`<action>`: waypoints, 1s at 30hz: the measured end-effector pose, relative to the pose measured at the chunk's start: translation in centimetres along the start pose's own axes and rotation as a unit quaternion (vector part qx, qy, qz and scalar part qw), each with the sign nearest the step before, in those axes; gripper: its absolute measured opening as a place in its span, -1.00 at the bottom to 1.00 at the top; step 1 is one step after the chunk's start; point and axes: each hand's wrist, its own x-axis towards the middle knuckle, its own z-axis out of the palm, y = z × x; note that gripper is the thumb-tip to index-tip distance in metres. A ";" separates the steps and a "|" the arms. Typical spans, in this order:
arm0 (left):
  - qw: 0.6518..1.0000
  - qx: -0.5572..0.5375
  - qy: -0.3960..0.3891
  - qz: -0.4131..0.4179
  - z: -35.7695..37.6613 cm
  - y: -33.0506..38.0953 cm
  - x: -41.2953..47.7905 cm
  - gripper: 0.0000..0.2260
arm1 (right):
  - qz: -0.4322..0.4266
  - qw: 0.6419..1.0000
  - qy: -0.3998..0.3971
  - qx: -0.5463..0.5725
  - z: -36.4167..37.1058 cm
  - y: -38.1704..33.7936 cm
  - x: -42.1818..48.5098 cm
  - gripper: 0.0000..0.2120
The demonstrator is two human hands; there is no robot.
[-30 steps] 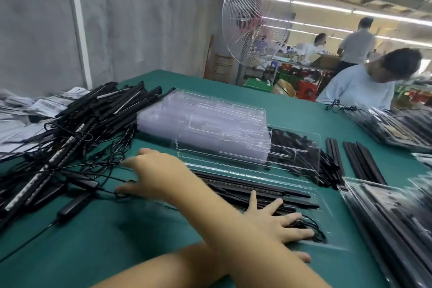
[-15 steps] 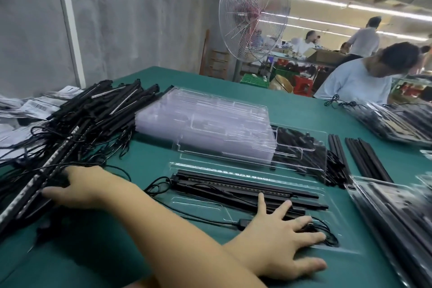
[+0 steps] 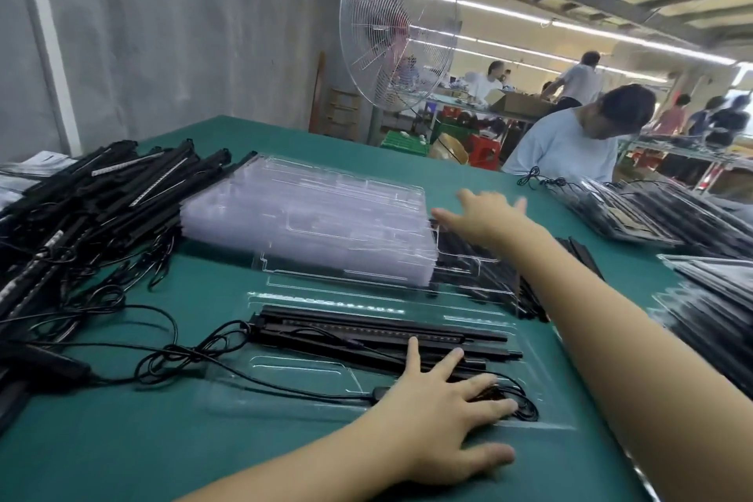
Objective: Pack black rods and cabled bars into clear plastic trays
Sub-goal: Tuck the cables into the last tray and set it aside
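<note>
A factory packing floor: workers point(image 3: 570, 143) at long benches point(image 3: 672, 153), industrial fan point(image 3: 397, 33).

On the tabletop point(image 3: 285, 143), an open tray point(image 3: 285, 391) lies nearest at the centre, with cabled bars point(image 3: 366, 332) laid lengthwise in it and their cable point(image 3: 183, 359) trailing out past its left end. Directly behind it sits a stack of empty trays point(image 3: 318, 224), with a heap of bars point(image 3: 102, 200) to its left and loose rods point(image 3: 582, 257) to its right. Filled trays point(image 3: 635, 216) lie along the right side, well apart from the heap.
</note>
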 end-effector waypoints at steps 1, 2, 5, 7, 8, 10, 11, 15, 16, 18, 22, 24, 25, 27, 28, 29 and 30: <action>0.999 -0.042 -0.024 -0.023 -0.4 -0.9 -2.3 -0.49 | 0.026 0.999 -0.025 0.013 -0.3 2.6 -0.3 -0.37; 0.997 -0.056 -0.013 -0.056 0.4 -1.5 -2.4 -0.49 | 0.028 0.998 -0.027 0.055 -0.6 4.3 -0.7 -0.40; 0.998 -0.037 -0.020 -0.056 -0.4 -0.8 -2.2 -0.47 | -0.026 0.987 0.026 0.157 -2.1 5.9 -2.6 -0.69; 0.996 -0.062 -0.007 -0.060 0.2 -1.1 -2.0 -0.47 | -0.046 0.981 0.005 0.191 -3.3 7.3 -4.2 -0.84; 0.996 -0.057 -0.010 -0.068 0.1 -1.5 -2.2 -0.48 | -0.056 0.977 -0.043 0.202 -3.6 8.0 -5.2 -0.89; 0.996 -0.047 -0.013 -0.070 0.1 -1.5 -2.3 -0.49 | -0.058 0.955 -0.145 0.251 -3.0 9.1 -7.1 -0.96; 0.996 -0.051 -0.022 -0.073 -0.1 -1.2 -2.3 -0.49 | -0.049 0.945 -0.191 0.260 -2.1 9.4 -8.0 -0.96; 0.997 -0.042 -0.014 -0.068 0.1 -1.3 -2.3 -0.48 | -0.021 0.952 -0.286 0.104 4.1 9.5 -10.6 -0.72; 0.998 -0.039 -0.007 -0.058 0.0 -1.2 -2.4 -0.47 | -0.008 0.954 -0.281 0.101 5.4 9.5 -11.0 -0.71; 0.999 -0.022 -0.007 -0.038 -0.4 -1.1 -2.6 -0.46 | 0.009 0.956 -0.261 0.132 6.8 9.6 -11.2 -0.71; 1.000 -0.006 0.007 -0.006 -1.9 -0.8 -4.2 -0.47 | 0.028 0.948 -0.283 0.142 6.6 10.2 -11.0 -0.70; 0.996 0.042 0.055 0.050 -2.6 -0.5 -6.1 -0.55 | 0.036 0.946 -0.290 0.142 6.6 10.2 -10.8 -0.70; 0.990 0.082 0.084 0.075 -2.6 -0.2 -7.2 -0.63 | 0.035 0.947 -0.288 0.139 6.7 10.1 -10.8 -0.70; 0.977 0.026 0.167 0.127 -2.8 0.3 -8.8 -0.68 | 0.032 0.950 -0.280 0.130 6.9 10.0 -10.7 -0.69; 0.972 -0.031 0.181 0.144 -3.2 0.5 -9.2 -0.67 | 0.034 0.950 -0.280 0.132 6.9 9.9 -10.6 -0.68; 0.965 -0.081 0.200 0.150 -3.8 0.4 -9.2 -0.69 | 0.038 0.949 -0.283 0.136 6.8 9.8 -10.6 -0.68; 0.961 -0.116 0.214 0.128 -4.6 -0.2 -8.7 -0.72 | 0.040 0.947 -0.285 0.140 6.8 9.7 -10.7 -0.66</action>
